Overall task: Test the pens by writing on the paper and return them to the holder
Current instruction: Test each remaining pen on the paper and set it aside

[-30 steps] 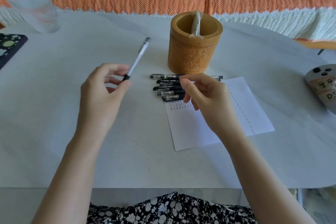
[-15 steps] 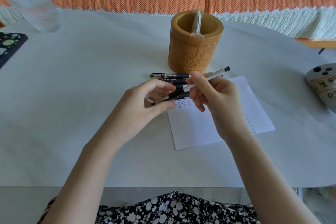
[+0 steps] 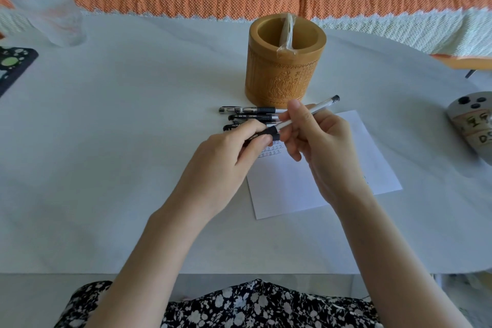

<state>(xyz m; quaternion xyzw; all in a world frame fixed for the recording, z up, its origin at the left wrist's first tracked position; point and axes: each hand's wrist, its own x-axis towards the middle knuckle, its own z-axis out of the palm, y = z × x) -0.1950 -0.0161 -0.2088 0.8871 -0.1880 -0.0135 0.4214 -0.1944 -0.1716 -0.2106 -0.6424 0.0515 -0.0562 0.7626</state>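
Pinching black end of pen (image 3: pixel 324 104) between thumb and fingers of left hand (image 3: pixel 226 160); gripping clear barrel in curled right hand (image 3: pixel 322 146), over top edge of paper (image 3: pixel 292 189), near holder (image 3: pixel 266 74). Cannot tell cap from grip; loose pens (image 3: pixel 247 110) partly hidden behind knuckles.

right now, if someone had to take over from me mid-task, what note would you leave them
Left hand: pinches the black end of the pen.
Right hand: grips the same pen's clear barrel, above the paper.
Things: several other pens lie in a row on the table, in front of the holder. No pen shows in the holder, only a plastic-wrapped item.
Done: rows of test marks near the paper's top edge.
Left: test the held pen and any untested ones (which ones cannot be told), then put all of them in the holder.
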